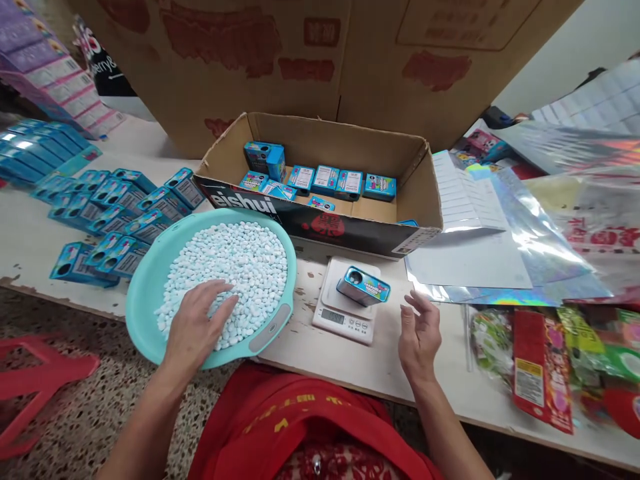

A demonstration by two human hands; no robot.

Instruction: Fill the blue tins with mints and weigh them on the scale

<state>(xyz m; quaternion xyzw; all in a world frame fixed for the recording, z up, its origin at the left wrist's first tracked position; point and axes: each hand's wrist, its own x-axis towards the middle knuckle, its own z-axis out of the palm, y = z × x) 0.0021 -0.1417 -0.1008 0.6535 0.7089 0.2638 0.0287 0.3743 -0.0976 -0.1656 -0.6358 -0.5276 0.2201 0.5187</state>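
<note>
A turquoise basin (135,280) holds a heap of small white and pale blue candies (240,257). My left hand (200,320) rests on the candies at the basin's near side, fingers apart; whether any candy is under its fingertips is hidden. On a white digital scale (327,297) stands a blue tin (365,285) with a round dark opening in its top. My right hand (420,330) is just right of the scale, palm turned inward, fingers slightly curled and apart, holding nothing and not touching the tin.
Behind the scale, an open cardboard box (420,180) contains several blue tins. More blue tins (120,200) stand left of the basin. Silvery sheets and paper (475,260) lie at right, with colourful candy packets (530,367) near the edge. A red stool (40,380) is at lower left.
</note>
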